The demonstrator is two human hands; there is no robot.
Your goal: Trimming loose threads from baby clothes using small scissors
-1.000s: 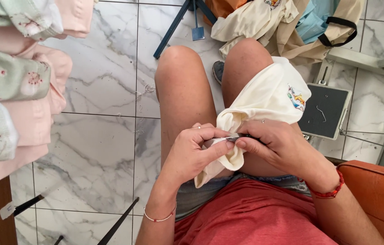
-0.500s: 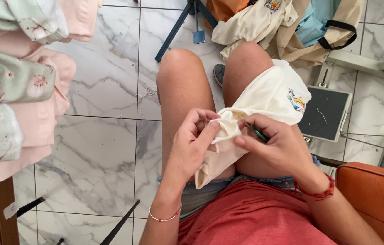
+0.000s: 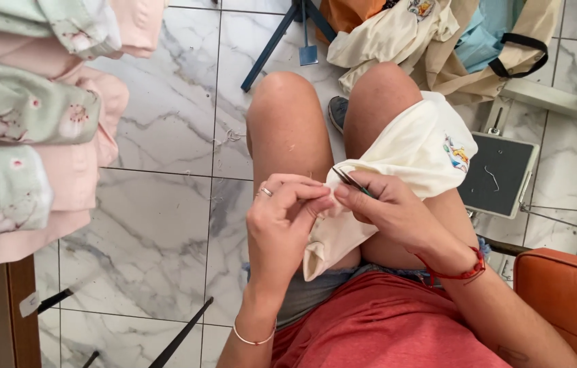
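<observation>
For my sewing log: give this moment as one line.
left hand: pinching cream garment | right hand: holding small snips at fabric | garment over right knee

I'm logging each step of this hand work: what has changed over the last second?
The left hand shifted its pinch along the cream garment edge, fingers now bunched against the right hand. The right hand keeps its small dark tool at the fabric. Garment stays draped over the right thigh; pink clothes pile unchanged.
</observation>
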